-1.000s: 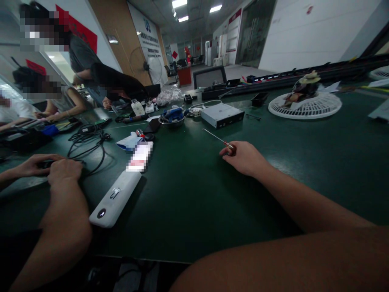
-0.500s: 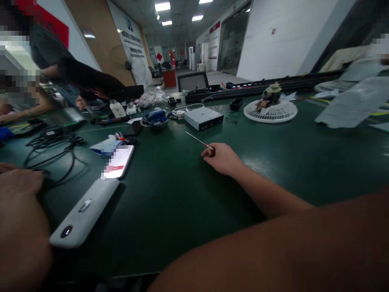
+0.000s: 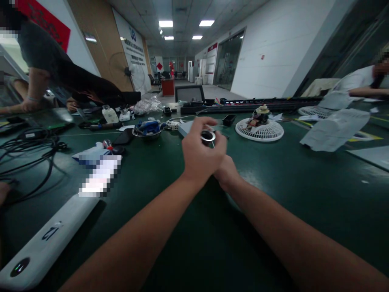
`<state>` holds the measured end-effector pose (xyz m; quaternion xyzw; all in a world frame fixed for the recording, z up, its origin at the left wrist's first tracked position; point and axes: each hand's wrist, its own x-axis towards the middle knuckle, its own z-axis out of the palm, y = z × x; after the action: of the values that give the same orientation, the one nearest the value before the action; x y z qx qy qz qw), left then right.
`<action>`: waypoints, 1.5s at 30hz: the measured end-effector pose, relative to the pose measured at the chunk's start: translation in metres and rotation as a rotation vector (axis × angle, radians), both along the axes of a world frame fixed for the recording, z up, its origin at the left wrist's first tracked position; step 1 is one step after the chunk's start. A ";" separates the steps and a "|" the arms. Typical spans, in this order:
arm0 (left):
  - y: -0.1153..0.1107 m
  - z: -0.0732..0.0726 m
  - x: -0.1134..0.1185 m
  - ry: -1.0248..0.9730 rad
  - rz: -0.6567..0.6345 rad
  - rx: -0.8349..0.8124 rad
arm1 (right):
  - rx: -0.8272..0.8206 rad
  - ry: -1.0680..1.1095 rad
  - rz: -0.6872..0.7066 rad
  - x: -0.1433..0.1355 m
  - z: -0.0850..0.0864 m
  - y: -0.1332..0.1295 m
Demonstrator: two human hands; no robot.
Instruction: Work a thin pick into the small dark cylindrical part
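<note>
In the middle of the view my left hand (image 3: 197, 156) is raised above the table, its fingers curled around a round black part with a silver rim (image 3: 208, 137). Close behind and below it is my right hand (image 3: 228, 172), closed, its fingers mostly hidden by the left. A thin metal shaft shows faintly by the rim; the screwdriver's handle is hidden in the right hand. Just beyond my left hand stands a grey disc drive box (image 3: 184, 129), partly covered by it.
A white fan grille (image 3: 259, 134) with a motor lies to the right, past it a white plastic piece (image 3: 334, 132). To the left are a long white device (image 3: 48, 239), a lit phone (image 3: 101, 174), black cables (image 3: 39, 158) and a bowl (image 3: 148, 136). Other people lean over the table at both sides.
My left hand is now at the centre with the round part, next to my right hand. The screwdriver, plainly visible in my right hand before, is now mostly hidden. The view has shifted.
</note>
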<state>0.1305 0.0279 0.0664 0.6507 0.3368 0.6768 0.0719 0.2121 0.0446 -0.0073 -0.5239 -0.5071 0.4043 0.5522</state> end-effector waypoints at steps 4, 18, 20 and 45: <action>0.022 -0.039 -0.062 0.124 0.215 -0.078 | -0.032 0.277 -0.051 -0.007 -0.009 0.008; 0.008 -0.076 -0.106 0.656 -0.104 -0.390 | -0.145 0.208 0.301 -0.004 -0.002 -0.002; 0.007 -0.073 -0.107 0.629 -0.122 -0.381 | -0.184 0.185 0.300 -0.003 0.000 -0.003; 0.025 -0.062 -0.095 0.855 -0.398 -0.566 | -0.077 -0.380 0.743 0.032 0.006 0.054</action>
<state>0.0358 0.0534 0.0045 0.8741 0.3754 0.2082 0.2274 0.2442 0.0989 -0.0015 -0.3909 -0.7390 0.4907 0.2457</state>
